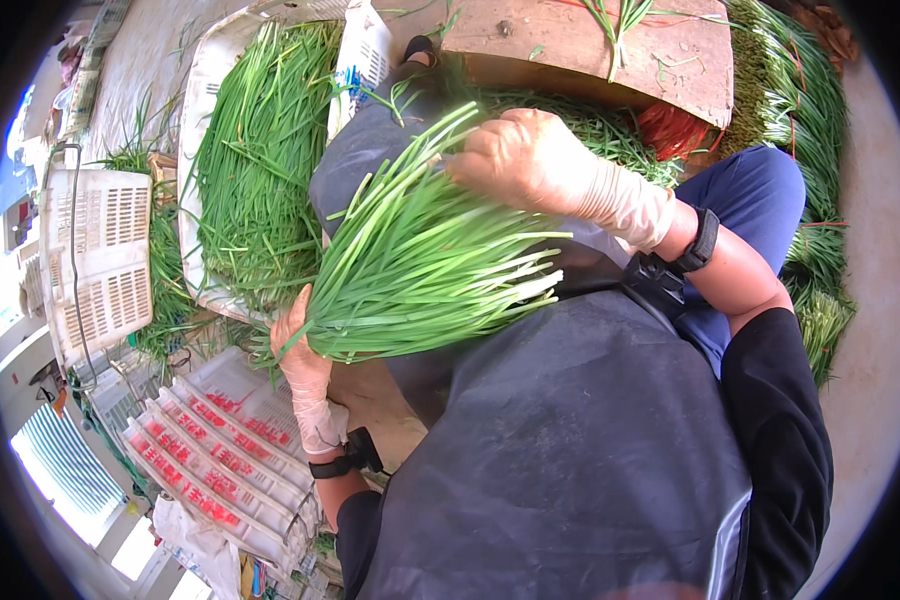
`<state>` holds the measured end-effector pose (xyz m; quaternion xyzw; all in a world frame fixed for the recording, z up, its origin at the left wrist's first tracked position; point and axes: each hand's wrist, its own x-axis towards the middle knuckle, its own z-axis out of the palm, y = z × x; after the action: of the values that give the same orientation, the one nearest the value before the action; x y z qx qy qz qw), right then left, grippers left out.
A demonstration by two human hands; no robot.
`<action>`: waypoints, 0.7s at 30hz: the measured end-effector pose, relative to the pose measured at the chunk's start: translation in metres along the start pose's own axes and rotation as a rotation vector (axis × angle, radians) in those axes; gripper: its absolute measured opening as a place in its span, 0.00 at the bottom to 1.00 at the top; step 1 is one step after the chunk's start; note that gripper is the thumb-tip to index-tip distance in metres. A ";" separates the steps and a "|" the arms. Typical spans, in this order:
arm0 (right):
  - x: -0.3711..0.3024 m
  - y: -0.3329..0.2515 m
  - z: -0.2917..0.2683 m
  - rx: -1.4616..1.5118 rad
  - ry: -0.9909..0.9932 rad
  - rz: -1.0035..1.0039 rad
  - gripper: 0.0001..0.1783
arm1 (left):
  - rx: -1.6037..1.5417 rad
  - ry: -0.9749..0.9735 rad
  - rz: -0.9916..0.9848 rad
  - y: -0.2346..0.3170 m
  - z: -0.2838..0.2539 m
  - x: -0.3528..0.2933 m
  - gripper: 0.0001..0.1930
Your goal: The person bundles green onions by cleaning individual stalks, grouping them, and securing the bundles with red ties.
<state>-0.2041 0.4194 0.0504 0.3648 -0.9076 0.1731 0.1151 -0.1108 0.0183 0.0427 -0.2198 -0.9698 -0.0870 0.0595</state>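
Observation:
A loose bunch of garlic chives [430, 270] lies fanned out across my lap, green leaves to the left and pale stem ends to the right. Its leafy end is in my left hand [305, 350], with the thumb showing on top and most of the fingers hidden. At the far edge of the bunch, my right hand [520, 160] is closed, its curled fingers on a few pale stems; the fingertips are hidden. Both hands wear thin, pale gloves. A dark apron [570, 430] covers my front and lap.
A white plastic crate [192, 215] full of chives stands at the left, with another crate [100, 260] beyond it. Stacked white crates [220, 460] are at lower left. Ahead is a wooden board [580, 45] with red ties [670, 130] beneath. Tied bundles [820, 130] line the right.

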 end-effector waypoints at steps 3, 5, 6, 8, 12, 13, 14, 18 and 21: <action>-0.011 0.016 0.007 0.109 0.152 0.069 0.05 | 0.043 -0.039 -0.017 -0.005 0.003 -0.005 0.30; -0.024 0.029 0.012 0.205 0.265 0.228 0.03 | 0.023 -0.006 -0.008 -0.006 0.005 -0.009 0.29; -0.037 0.037 0.016 0.268 0.248 0.353 0.05 | 0.021 -0.006 -0.007 -0.006 0.006 -0.008 0.29; -0.062 0.050 0.022 0.304 0.148 0.518 0.07 | -0.019 -0.011 -0.020 -0.006 0.006 -0.006 0.29; -0.109 0.082 0.030 0.485 0.285 0.630 0.04 | -0.032 0.023 0.030 -0.007 0.010 0.003 0.29; -0.109 0.095 0.012 0.508 0.388 0.701 0.08 | -0.050 0.000 0.006 -0.006 0.009 0.004 0.29; -0.112 0.106 -0.012 0.636 0.500 0.822 0.10 | -0.068 -0.024 -0.014 -0.006 0.006 0.004 0.29; -0.075 0.124 -0.098 0.728 0.955 1.040 0.14 | 0.019 -0.002 -0.026 -0.005 0.008 -0.010 0.31; -0.091 0.165 -0.080 0.346 0.765 1.052 0.16 | -0.016 0.063 0.005 -0.007 0.017 -0.001 0.32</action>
<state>-0.2490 0.6191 0.0552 -0.1997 -0.8190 0.4661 0.2686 -0.1142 0.0153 0.0252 -0.2200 -0.9661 -0.1017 0.0885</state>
